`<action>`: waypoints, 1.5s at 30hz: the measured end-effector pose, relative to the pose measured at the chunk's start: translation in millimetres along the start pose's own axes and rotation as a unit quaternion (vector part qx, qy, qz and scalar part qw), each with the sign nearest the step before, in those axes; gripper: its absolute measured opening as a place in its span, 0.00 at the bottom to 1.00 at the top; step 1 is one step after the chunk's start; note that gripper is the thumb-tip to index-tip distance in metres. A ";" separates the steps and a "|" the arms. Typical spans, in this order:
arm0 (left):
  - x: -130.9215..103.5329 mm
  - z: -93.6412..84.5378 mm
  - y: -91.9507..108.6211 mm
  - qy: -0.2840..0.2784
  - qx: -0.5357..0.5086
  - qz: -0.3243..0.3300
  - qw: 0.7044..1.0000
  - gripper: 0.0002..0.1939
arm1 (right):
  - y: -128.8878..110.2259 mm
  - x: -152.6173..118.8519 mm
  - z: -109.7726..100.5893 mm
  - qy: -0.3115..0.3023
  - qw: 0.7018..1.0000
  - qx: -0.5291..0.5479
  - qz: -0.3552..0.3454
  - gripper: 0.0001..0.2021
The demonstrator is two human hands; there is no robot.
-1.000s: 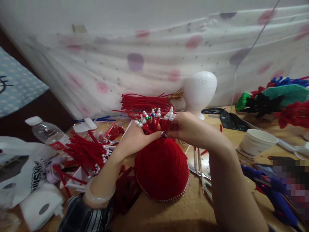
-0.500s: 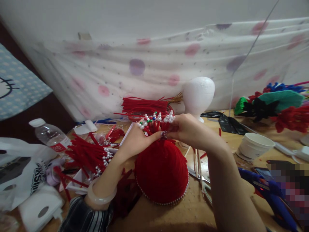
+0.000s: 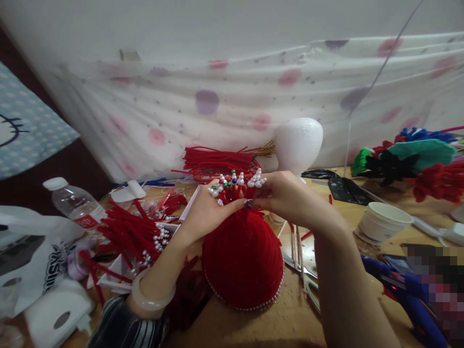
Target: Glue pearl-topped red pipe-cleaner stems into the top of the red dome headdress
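The thumb of the left hand (image 3: 206,208) lay across the front of the beaded red stems (image 3: 235,192), its dark-polished nail meeting the fingertips of the right hand (image 3: 286,193); both hands had their fingers curled in, grasping the bunch from either side, though the far fingertips were hidden. White, green and blue beads (image 3: 256,181) tipped the stems and stood above the grip. The bunch rose from the peak of a red dome (image 3: 242,261), which sat on the wooden table (image 3: 290,321) between the forearms, a string of small pale beads (image 3: 250,308) running round its lower edge. A pale bangle (image 3: 152,298) circled the left wrist, just above a dark striped sleeve (image 3: 126,326). Beside the dome, under the right forearm, lay thin sticks (image 3: 297,246) and scissors (image 3: 312,290). Left of the left arm, a pile of red stems with white beads (image 3: 132,232) lay near a clear bottle (image 3: 72,200). Farther out, a blue glue gun (image 3: 402,285) and a paper cup (image 3: 384,222) were at the right, while behind the hands a loose red bundle (image 3: 219,158) rested next to a white foam head (image 3: 299,145), before a spotted sheet (image 3: 235,92).
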State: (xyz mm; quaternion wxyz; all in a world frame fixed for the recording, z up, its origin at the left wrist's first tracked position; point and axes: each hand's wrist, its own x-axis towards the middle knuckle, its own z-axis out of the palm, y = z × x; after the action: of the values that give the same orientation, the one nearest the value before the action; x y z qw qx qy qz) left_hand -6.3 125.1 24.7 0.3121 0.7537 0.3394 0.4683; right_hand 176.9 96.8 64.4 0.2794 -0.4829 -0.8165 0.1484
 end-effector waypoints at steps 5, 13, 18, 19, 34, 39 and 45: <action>-0.1 0.8 -2.7 0.007 -0.013 0.001 1.000 0.07 | -0.8 -0.4 0.3 -0.002 1.000 -0.007 0.002 0.06; 2.1 -1.7 -0.8 -0.022 0.020 0.018 0.999 0.05 | 2.7 0.3 1.0 -0.021 1.000 -0.005 -0.009 0.06; 3.0 -3.6 -5.1 -0.073 0.059 0.026 0.995 0.06 | 4.9 1.7 2.6 -0.049 0.999 0.000 -0.021 0.05; 2.9 -4.3 -5.8 -0.077 0.072 0.030 0.994 0.07 | 5.0 1.9 2.7 -0.051 0.999 -0.003 -0.019 0.05; 1.4 -11.1 -5.5 -0.170 0.185 0.086 0.964 0.17 | 5.5 1.5 4.2 -0.079 0.993 -0.085 0.020 0.06; 1.1 -10.9 -6.6 -0.166 0.191 0.081 0.964 0.16 | 4.3 1.8 3.9 -0.084 0.992 -0.088 0.017 0.05; 1.0 -10.1 -6.3 -0.158 0.194 0.085 0.965 0.16 | 4.6 3.2 3.8 -0.087 0.992 -0.093 0.021 0.04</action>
State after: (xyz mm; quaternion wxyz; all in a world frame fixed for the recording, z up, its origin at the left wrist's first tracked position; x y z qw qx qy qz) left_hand -16.6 131.1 23.9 0.1686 0.8902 0.3050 0.2935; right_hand 176.7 102.0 60.0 0.1583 -0.5092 -0.8375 0.1193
